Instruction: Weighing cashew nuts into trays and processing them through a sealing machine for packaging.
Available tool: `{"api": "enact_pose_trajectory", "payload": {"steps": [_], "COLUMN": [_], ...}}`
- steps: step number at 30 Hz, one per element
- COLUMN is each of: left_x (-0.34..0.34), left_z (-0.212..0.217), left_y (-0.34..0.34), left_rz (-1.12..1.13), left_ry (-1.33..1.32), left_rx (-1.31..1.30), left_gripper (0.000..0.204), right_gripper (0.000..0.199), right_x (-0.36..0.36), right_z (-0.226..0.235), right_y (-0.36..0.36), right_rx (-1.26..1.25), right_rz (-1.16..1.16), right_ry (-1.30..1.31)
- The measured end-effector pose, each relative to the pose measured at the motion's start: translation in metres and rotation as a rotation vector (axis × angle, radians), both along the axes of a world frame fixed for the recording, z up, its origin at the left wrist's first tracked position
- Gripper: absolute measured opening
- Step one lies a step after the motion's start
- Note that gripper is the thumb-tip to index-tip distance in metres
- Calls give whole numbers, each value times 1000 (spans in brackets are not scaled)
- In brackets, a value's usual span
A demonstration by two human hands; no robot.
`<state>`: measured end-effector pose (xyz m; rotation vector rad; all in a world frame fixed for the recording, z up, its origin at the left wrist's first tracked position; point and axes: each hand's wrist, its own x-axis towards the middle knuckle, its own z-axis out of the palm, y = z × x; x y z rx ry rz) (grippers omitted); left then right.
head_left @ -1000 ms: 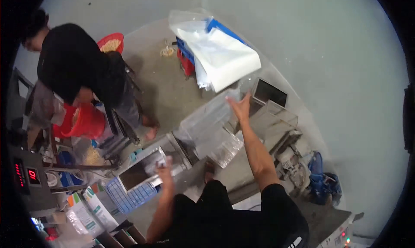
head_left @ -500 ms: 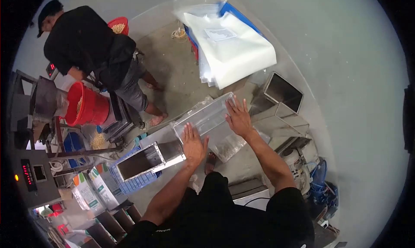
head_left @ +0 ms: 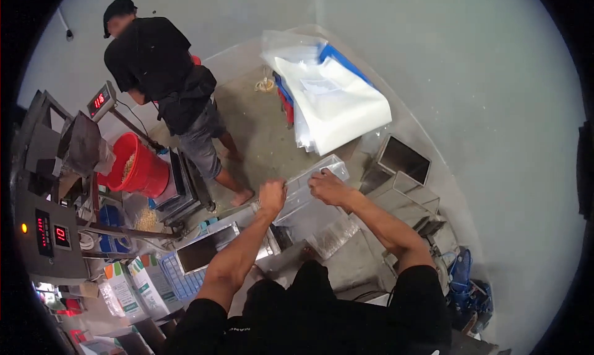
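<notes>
A clear plastic box-shaped tray (head_left: 336,164) lies in front of me, and a clear plastic bag (head_left: 333,236) spreads from its near side toward my legs, crinkled at the near end. My left hand (head_left: 272,196) is closed at the left part of the tray, its fingers curled over the plastic. My right hand (head_left: 328,186) is closed too, thumb and fingers pinching the plastic near the tray's right end. The left fingertips are mostly hidden. Left of my left hand stands an open rectangular metal chute (head_left: 209,248).
A person in black (head_left: 161,70) stands at far left beside a red bucket (head_left: 142,175) and a scale display (head_left: 101,101). Large plastic bags (head_left: 346,107) are stacked ahead. Metal hoppers (head_left: 405,160) stand right; a blue crate (head_left: 179,274) and cartons (head_left: 151,277) sit left.
My hands have gone from lying flat on the tray with fingers stretched to being curled closed on the plastic. The person at left has turned and straightened up.
</notes>
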<state>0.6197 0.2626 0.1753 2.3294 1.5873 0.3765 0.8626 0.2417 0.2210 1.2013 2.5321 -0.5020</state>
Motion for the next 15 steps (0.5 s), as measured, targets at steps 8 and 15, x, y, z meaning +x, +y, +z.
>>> {"api": "enact_pose_trajectory", "payload": {"steps": [8,15], "left_x": [3,-48], "left_z": [207,110], "left_y": [-72,-157], "left_rz": [-439,-434], "left_ry": [-565,-1099], "left_rx": [430,-603], "left_gripper": [22,63], "right_gripper": [15,32], "right_x": [-2,-169], "right_z": [168,570], "right_y": [48,-72], "right_rx": [256,583], "right_rz": [-109,-80], "right_ry": [446,243]}}
